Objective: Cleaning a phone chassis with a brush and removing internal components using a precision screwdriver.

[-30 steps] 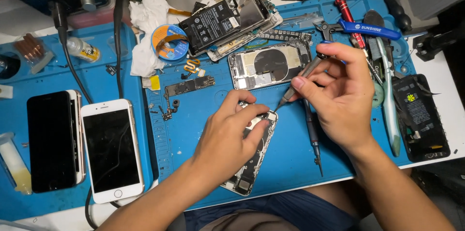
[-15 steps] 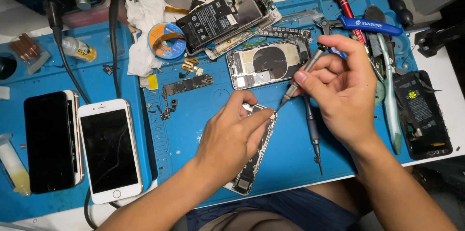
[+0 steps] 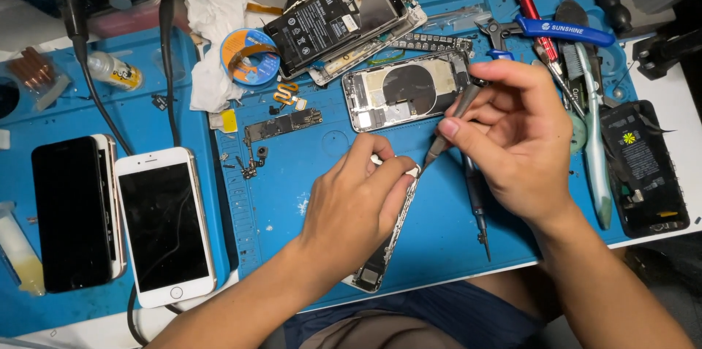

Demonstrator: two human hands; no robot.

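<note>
A person's left hand [image 3: 358, 203] lies palm-down over an opened phone frame [image 3: 384, 246] on the blue repair mat [image 3: 292, 203], fingers curled and pressed onto the frame's upper end, forearm coming in from the lower left; only the frame's lower end and right edge show beneath it. The right hand [image 3: 512, 144] hovers just right of it, wrist bent, thumb and forefinger pinching a slim screwdriver [image 3: 447, 133] w/ tip angled down-left to the frame's top edge, just by the left fingertips. Behind the hands lies a silver phone back housing [image 3: 406, 91] w/ round coil, and further back an opened phone w/ black battery [image 3: 333, 23]. A small logic board [image 3: 281, 126] sits left of centre. At far left, a black phone [image 3: 73, 214] and a white phone [image 3: 164, 224] lie side by side, screens up. A 2nd screwdriver [image 3: 477, 203] lies on the mat under the right hand; blue-handled pliers [image 3: 541, 29] rest at top right, a black phone back cover [image 3: 643, 166] at right edge.
</note>
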